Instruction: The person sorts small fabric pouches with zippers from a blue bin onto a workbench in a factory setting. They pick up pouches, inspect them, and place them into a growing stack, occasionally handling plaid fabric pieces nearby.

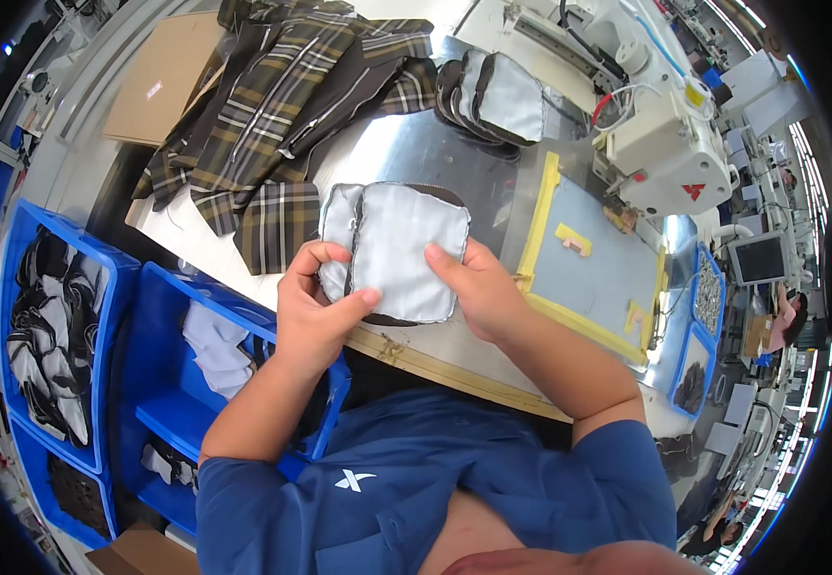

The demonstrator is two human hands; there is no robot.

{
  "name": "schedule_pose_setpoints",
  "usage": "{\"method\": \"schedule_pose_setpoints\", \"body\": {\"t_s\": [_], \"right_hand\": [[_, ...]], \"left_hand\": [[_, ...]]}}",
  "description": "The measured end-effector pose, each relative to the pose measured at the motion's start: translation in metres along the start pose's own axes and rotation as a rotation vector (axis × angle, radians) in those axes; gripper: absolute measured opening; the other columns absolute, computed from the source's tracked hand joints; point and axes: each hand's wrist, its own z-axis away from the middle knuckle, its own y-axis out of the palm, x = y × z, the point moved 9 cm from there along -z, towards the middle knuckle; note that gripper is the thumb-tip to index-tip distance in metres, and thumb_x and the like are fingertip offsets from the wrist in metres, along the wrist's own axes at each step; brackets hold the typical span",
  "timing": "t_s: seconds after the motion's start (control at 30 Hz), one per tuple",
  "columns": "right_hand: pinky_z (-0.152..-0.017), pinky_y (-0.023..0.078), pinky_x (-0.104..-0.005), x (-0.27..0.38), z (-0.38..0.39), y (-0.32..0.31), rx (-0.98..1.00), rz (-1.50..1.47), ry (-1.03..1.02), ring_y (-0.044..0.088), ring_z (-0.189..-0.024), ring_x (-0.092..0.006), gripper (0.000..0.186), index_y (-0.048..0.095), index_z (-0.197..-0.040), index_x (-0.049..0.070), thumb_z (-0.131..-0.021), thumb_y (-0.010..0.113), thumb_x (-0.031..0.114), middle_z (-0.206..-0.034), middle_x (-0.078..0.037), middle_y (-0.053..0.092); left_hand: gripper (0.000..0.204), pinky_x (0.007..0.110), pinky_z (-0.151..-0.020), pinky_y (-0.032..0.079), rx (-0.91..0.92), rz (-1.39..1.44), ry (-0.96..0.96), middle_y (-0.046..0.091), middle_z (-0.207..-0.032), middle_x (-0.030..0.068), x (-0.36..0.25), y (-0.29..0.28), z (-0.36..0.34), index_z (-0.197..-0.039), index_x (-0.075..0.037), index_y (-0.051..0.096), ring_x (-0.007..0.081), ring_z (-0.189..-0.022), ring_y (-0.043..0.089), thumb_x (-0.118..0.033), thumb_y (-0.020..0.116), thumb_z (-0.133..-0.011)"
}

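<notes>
Held up near the table's front edge is a pale, rounded-square fabric piece with dark edging and a narrower pale layer folded at its left side. My left hand is closed on its lower left, thumb on the front and fingers curled at the side. My right hand grips its right side, thumb pressed on the pale face. Just behind lie olive-and-black plaid garment pieces with zips, and farther back a stack of similar pale, dark-edged pieces.
A sewing machine stands at right beside a yellow-edged template and small blue bins. Larger blue bins of fabric sit at left. Brown cardboard lies at the back left. Two co-workers appear at the far right.
</notes>
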Motion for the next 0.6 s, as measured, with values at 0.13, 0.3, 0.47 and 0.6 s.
{"method": "schedule_pose_setpoints", "body": {"t_s": [0.13, 0.3, 0.47, 0.6], "right_hand": [[-0.103, 0.047, -0.0377, 0.007, 0.002, 0.003, -0.044, -0.104, -0.034, 0.057, -0.12, -0.019, 0.047, 0.04, -0.143, 0.003, -0.1, 0.06, 0.011, -0.134, -0.012, 0.057], [-0.098, 0.053, -0.041, 0.03, -0.008, -0.008, -0.204, -0.024, -0.066, 0.06, -0.116, -0.0223, 0.053, 0.038, -0.143, 0.005, -0.095, 0.061, 0.0, -0.13, -0.014, 0.058], [-0.086, 0.058, -0.0417, 0.168, -0.061, -0.059, -0.302, 0.116, -0.506, 0.067, -0.098, -0.0245, 0.05, 0.047, -0.133, 0.003, -0.088, 0.069, 0.001, -0.119, -0.013, 0.064], [-0.099, 0.049, -0.0429, 0.221, -0.123, -0.171, -0.65, 0.827, -0.669, 0.06, -0.116, -0.0321, 0.069, 0.043, -0.141, -0.004, -0.084, 0.074, 0.023, -0.129, -0.022, 0.06]], "left_hand": [[0.042, 0.032, -0.094, 0.049, -0.027, 0.145, -0.041, 0.06, -0.116, 0.0081, 0.001, 0.009, 0.002, -0.113, -0.006, 0.051, 0.0167, -0.105, 0.061, 0.008, 0.071, -0.079], [0.041, 0.031, -0.095, 0.048, 0.015, 0.132, -0.02, 0.056, -0.118, 0.0071, 0.015, 0.017, -0.002, -0.121, -0.006, 0.047, 0.0161, -0.106, 0.06, 0.006, 0.064, -0.086], [0.036, 0.031, -0.089, 0.049, -0.09, -0.148, -0.037, 0.054, -0.119, 0.0055, 0.018, -0.009, -0.007, -0.123, -0.008, 0.05, 0.0175, -0.101, 0.06, -0.007, 0.064, -0.09], [0.028, 0.029, -0.079, 0.049, -0.178, -0.266, -0.057, 0.059, -0.106, 0.0026, 0.005, -0.061, -0.01, -0.114, -0.007, 0.056, 0.0131, -0.094, 0.059, -0.009, 0.069, -0.089]]}}
